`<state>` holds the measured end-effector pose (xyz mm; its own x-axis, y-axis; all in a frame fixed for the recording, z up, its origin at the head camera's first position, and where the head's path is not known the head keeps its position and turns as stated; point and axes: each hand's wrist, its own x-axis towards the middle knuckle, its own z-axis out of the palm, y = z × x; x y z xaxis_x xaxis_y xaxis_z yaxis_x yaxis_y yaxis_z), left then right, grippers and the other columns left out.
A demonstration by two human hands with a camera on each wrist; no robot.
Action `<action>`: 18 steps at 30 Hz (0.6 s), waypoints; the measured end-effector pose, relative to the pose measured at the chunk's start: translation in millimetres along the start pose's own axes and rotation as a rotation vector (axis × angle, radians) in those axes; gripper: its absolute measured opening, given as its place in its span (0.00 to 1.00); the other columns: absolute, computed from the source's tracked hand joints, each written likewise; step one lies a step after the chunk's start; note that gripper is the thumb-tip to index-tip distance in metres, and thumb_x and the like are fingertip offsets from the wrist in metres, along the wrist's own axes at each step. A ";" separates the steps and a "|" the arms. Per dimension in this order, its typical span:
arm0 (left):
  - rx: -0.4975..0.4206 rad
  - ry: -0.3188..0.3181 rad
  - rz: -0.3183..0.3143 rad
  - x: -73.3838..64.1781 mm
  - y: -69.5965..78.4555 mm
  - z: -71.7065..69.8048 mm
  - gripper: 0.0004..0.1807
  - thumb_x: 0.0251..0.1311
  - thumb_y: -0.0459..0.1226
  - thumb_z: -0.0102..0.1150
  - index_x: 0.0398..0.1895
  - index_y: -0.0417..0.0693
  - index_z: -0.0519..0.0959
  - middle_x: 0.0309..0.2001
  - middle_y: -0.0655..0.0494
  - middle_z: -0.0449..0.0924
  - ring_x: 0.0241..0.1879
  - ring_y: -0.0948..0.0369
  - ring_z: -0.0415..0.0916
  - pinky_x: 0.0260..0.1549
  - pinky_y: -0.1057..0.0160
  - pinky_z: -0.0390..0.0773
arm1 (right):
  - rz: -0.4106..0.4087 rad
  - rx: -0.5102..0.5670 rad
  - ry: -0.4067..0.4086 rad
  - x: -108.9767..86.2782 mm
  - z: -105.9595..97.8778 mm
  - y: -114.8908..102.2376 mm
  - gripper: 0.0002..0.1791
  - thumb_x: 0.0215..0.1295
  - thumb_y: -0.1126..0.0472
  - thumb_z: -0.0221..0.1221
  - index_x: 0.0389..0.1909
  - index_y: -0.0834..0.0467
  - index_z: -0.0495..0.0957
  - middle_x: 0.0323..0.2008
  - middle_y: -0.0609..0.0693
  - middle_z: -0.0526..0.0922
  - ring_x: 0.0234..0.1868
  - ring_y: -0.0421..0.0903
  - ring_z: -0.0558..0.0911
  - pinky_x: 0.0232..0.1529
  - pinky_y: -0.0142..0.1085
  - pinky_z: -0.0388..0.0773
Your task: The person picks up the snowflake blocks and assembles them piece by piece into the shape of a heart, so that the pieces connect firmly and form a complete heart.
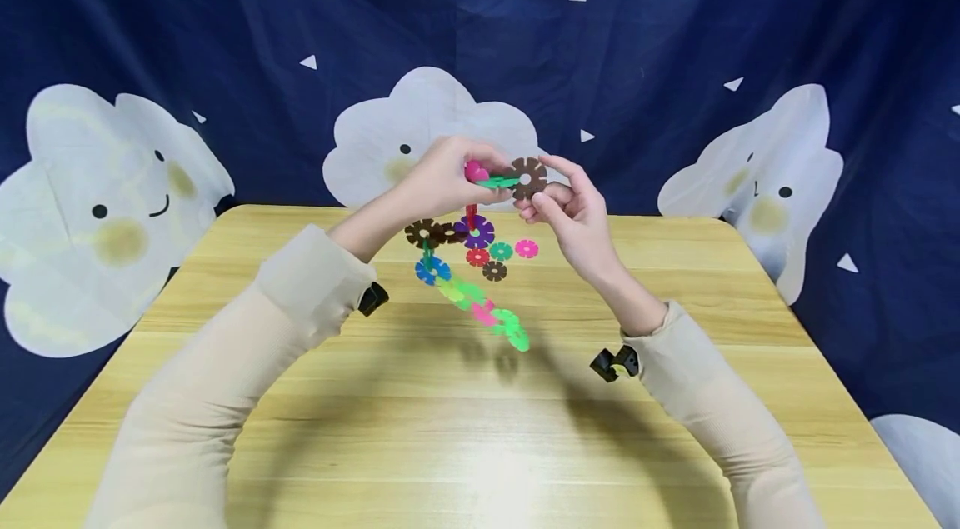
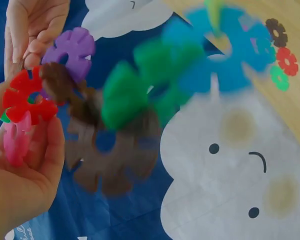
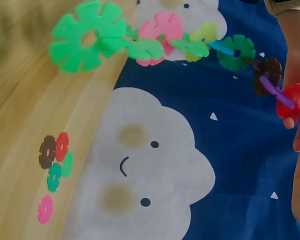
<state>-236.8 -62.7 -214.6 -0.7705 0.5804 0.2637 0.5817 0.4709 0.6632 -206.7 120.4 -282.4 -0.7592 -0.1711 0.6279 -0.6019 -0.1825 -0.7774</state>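
My left hand [image 1: 442, 177] pinches the upper end of a chain of notched plastic discs, near a pink disc [image 1: 475, 171] and a green disc [image 1: 497, 182]. From there the chain hangs in the air through red, a purple disc [image 1: 486, 221], brown pieces, a blue disc [image 1: 432, 270] and bright green ones [image 1: 517, 336]. My right hand [image 1: 576, 217] holds a brown disc [image 1: 537, 189] by its edge between thumb and fingers, its rim against the green disc. In the left wrist view, a red disc [image 2: 21, 107] lies against the left fingers; the nearer discs are blurred.
Several loose discs lie near the wooden table's [image 1: 360, 396] far edge, among them a red disc [image 3: 62, 146], a pink disc [image 3: 45, 210] and a brown disc [image 3: 47, 152]. Behind hangs a dark blue curtain [image 1: 637, 37] with white clouds.
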 end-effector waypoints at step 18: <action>0.143 0.086 0.297 -17.5 -3.4 4.0 0.27 0.51 0.34 0.64 0.57 0.45 0.72 0.39 0.51 0.82 0.14 0.62 0.57 0.16 0.69 0.59 | -0.044 -0.055 -0.076 2.5 5.3 -6.4 0.20 0.59 0.81 0.47 0.54 0.77 0.60 0.26 0.42 0.82 0.27 0.38 0.81 0.33 0.31 0.79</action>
<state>-224.3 -71.8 -224.3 -0.5774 0.6508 0.4930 0.8101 0.3817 0.4450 -203.4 116.0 -275.8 -0.7119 -0.2380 0.6607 -0.6486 -0.1380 -0.7485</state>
